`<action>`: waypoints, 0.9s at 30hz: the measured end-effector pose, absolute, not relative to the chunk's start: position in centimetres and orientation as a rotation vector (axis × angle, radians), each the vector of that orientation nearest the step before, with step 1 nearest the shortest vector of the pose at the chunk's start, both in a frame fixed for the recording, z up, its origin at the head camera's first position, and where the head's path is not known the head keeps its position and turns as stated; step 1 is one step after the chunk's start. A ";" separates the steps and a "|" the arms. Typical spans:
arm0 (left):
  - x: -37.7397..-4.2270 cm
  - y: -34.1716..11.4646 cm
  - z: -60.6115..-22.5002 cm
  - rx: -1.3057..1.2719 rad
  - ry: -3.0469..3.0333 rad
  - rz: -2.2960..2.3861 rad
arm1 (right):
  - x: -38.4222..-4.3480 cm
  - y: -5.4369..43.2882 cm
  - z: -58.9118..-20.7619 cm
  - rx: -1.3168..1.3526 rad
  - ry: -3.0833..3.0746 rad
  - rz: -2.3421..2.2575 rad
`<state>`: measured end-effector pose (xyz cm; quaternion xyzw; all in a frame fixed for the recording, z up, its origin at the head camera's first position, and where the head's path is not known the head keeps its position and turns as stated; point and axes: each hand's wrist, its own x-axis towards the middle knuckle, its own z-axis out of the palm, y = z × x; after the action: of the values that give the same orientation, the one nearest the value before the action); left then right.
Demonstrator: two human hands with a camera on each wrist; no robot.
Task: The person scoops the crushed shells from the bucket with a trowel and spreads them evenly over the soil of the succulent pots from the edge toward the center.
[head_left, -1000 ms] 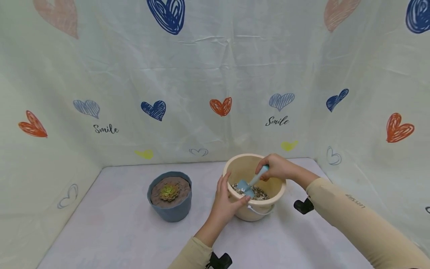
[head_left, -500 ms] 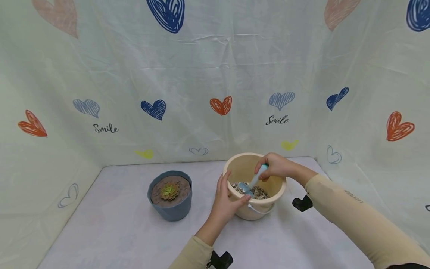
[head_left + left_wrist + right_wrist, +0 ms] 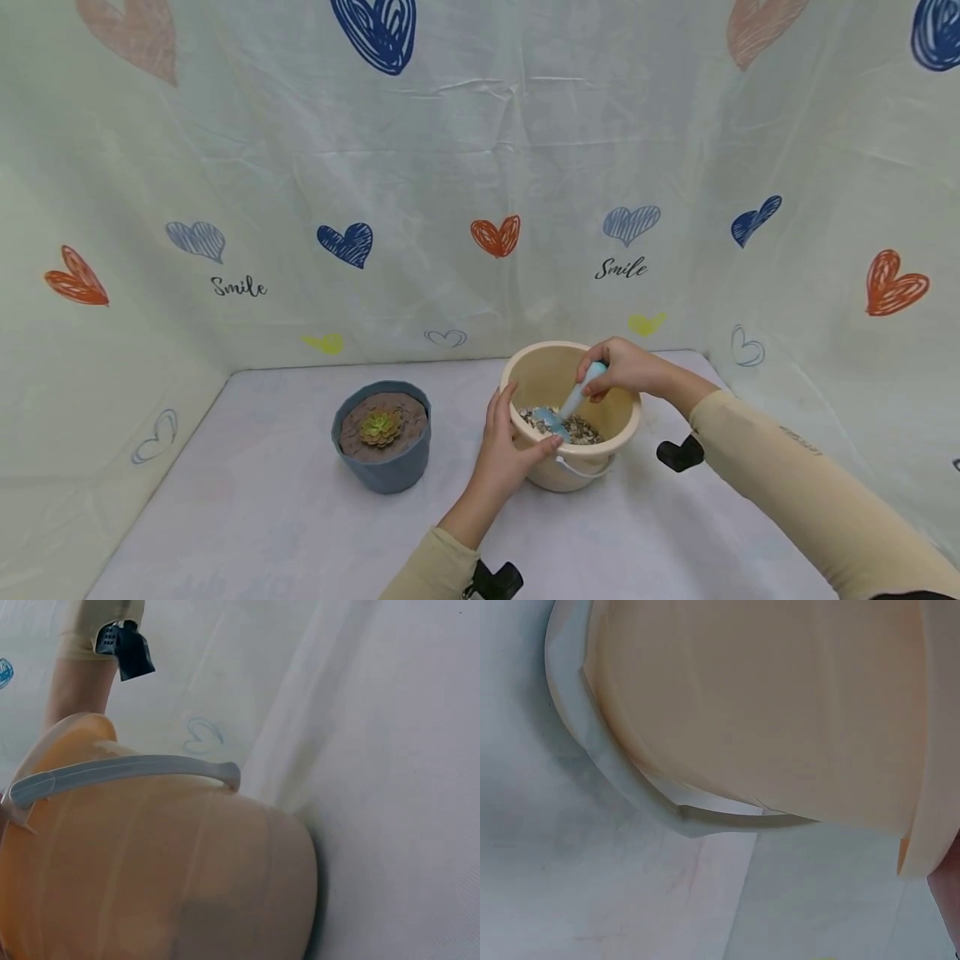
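Observation:
In the head view my right hand [image 3: 626, 367] holds the pale handle of a small blue shovel [image 3: 573, 404]. The shovel slants down inside a cream bucket [image 3: 543, 367], its blade low among mixed light and dark gravel [image 3: 581, 432]. My left hand [image 3: 504, 454] steadies the bucket from the near left, thumb along the front rim and fingers at the left rim. Close up in the left wrist view are the bucket's side and its grey-white handle [image 3: 124, 769], which hangs down. The right wrist view is mostly filled by the bucket wall [image 3: 765, 697].
Left of the bucket stands a blue-grey pot [image 3: 390, 471] with brown soil and a green succulent [image 3: 380, 428]. Both rest on a white-covered table [image 3: 262, 517]. A white curtain [image 3: 420, 150] printed with hearts hangs behind and at the sides.
The shovel blade has sunk lower into the gravel and shows less than before. My right hand has shifted slightly right with it. The left hand and bucket stay in place.

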<state>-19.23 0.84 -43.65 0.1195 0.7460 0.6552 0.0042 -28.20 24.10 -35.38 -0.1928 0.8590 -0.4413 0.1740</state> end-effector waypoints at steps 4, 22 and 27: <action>-19.1 0.9 -43.6 0.365 2.347 2.045 | -28.1 24.4 -35.5 -0.545 2.429 -1.273; -19.1 0.8 -43.3 0.373 2.384 2.025 | -26.6 26.7 -35.2 -0.399 2.448 -1.459; -19.1 0.9 -43.3 0.375 2.382 2.026 | -25.8 27.2 -35.4 -0.348 2.448 -1.508</action>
<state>-19.11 0.87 -43.28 0.1190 0.7563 0.6433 -0.0036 -25.82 27.25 -35.42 -0.1192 0.8389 -0.5168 0.1223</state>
